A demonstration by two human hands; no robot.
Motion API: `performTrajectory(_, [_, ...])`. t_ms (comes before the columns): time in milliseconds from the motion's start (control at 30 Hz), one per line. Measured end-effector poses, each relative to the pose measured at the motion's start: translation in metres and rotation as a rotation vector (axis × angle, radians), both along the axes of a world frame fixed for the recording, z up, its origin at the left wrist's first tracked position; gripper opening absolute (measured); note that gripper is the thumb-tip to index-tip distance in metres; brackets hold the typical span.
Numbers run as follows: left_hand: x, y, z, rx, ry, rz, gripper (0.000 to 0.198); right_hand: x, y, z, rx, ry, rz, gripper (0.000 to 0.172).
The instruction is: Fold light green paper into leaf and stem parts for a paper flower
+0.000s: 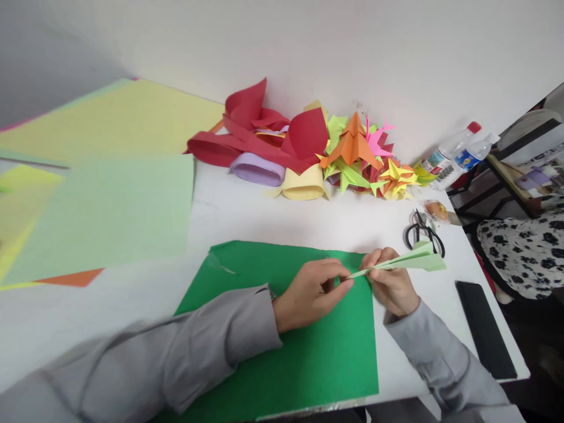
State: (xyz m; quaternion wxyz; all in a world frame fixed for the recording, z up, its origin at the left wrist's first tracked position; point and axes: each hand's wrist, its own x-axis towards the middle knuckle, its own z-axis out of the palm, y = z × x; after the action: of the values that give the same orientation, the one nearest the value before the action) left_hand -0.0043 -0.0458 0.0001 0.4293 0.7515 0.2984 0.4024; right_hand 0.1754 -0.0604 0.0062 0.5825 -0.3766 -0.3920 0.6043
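A narrow folded piece of light green paper [414, 259] is held above the right part of a dark green sheet [282, 358]. My left hand [311, 292] pinches its thin left tip between thumb and fingers. Close beside it, my right hand [390, 285] grips the same paper near the middle, thumb in front. The wider, flared end sticks out to the right, past my right hand. Both hands are closed on the paper, a short gap apart.
Large pale green [118, 217] and yellow sheets [145, 117] lie at left. Red paper loops [215, 148] and folded paper shapes [355, 144] line the wall. Scissors [423, 232], bottles [449, 150] and a black phone-like object [484, 329] are at right. A person in patterned clothing [522, 252] is beyond.
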Motion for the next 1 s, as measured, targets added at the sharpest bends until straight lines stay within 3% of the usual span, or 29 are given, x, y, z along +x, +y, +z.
performTrajectory(533, [0.0015,-0.0012,-0.0012,0.064,-0.019,0.063,0.020,-0.0012,-0.0013,-0.0023,0.013,-0.016,0.017,0.032])
performTrajectory(733, [0.0022,-0.0012,-0.0036,0.071,-0.003,0.110,0.006,0.0009,0.0003,-0.0004,0.019,-0.008,0.001,0.032])
performTrajectory(1000, [-0.0019,-0.0014,-0.0024,0.287,-0.014,0.140,0.014,0.0012,0.0006,-0.0004,0.035,-0.009,-0.005,0.033])
